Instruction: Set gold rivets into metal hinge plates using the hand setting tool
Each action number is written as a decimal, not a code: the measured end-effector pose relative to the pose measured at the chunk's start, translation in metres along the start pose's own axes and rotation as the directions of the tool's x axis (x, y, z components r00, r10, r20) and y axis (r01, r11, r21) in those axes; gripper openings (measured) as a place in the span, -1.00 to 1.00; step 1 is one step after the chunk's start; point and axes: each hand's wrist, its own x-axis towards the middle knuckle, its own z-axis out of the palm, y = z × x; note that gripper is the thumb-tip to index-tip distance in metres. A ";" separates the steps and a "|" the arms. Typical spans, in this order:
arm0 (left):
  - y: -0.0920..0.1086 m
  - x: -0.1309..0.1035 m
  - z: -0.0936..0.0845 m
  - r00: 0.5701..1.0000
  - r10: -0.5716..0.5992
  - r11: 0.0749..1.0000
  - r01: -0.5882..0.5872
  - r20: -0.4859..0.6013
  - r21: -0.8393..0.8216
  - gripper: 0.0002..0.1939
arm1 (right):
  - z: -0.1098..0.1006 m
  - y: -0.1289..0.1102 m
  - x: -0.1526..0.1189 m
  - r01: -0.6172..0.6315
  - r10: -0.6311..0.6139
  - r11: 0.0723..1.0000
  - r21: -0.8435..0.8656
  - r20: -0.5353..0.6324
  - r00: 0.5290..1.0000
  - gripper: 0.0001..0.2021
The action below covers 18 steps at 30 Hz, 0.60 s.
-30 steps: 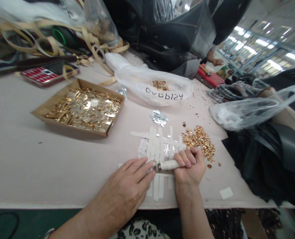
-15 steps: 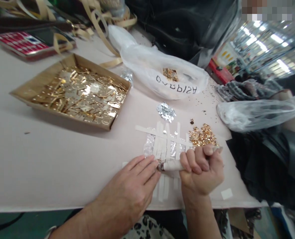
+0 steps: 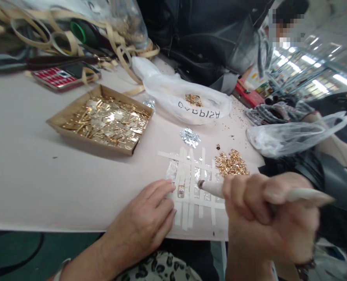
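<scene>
Bench (image 3: 24, 187) w/ card tray (image 3: 58, 123) well stocked w/ flat gold pcs (image 3: 111, 117), so plenty left, prob. Near edge: taped patch (image 3: 185, 175). Right hand (image 3: 270, 218): fingers clamped on white-wrapped tool (image 3: 214, 188), tip over patch. Left hand (image 3: 150, 212): fingers loosely apart, no grip visible. Heaps of gold bits (image 3: 232, 163) & silver discs (image 3: 190, 137), prob. far from used up. Beside left fingertips, on patch: 1 small plate (image 3: 181, 194) w/ round stud (image 3: 181, 189) on top; done or not, can't tell.
</scene>
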 end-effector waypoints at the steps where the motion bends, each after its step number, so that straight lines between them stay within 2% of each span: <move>1: 0.000 0.000 0.001 1.000 -0.002 1.000 0.002 -0.005 0.004 -0.86 | 0.001 0.002 -0.001 -0.003 0.003 1.000 -0.010 -0.024 1.000 -0.73; 4: 0.001 0.000 0.002 1.000 -0.004 1.000 0.005 -0.016 0.018 -0.87 | 0.002 0.022 -0.005 -0.089 0.089 0.996 -0.002 0.026 0.996 -0.71; 7: 0.001 0.001 0.001 1.000 0.004 0.998 -0.002 -0.016 0.067 -0.86 | -0.006 0.034 -0.006 -0.097 0.098 0.995 -0.026 0.029 0.995 -0.70; 9: 0.001 0.005 0.001 1.000 0.008 0.993 -0.005 -0.020 0.120 -0.87 | -0.019 0.029 -0.007 -0.063 0.074 0.975 -0.213 0.045 0.996 -0.71; 10: 0.001 0.008 0.002 1.000 0.012 0.988 -0.009 -0.017 0.157 -0.84 | -0.027 0.023 -0.008 -0.045 0.080 0.931 -0.361 0.083 0.993 -0.72; 12: -0.002 0.015 0.005 1.000 0.028 0.968 -0.029 0.008 0.250 -0.71 | -0.043 0.011 -0.010 0.012 0.128 0.755 -0.656 0.166 0.978 -0.73; 14: -0.008 0.022 0.013 0.998 0.043 0.939 -0.055 0.042 0.339 -0.63 | -0.061 0.003 -0.015 0.047 0.216 0.527 -0.848 0.188 0.958 -0.74; 16: -0.017 0.029 0.022 0.997 0.060 0.919 -0.078 0.057 0.387 -0.65 | -0.082 0.001 -0.022 0.025 0.285 0.326 -0.945 0.124 0.950 -0.79; 18: -0.027 0.035 0.031 0.994 0.095 0.914 -0.108 0.052 0.390 -0.69 | -0.109 0.003 -0.028 -0.042 0.316 0.147 -0.988 0.007 0.949 -0.83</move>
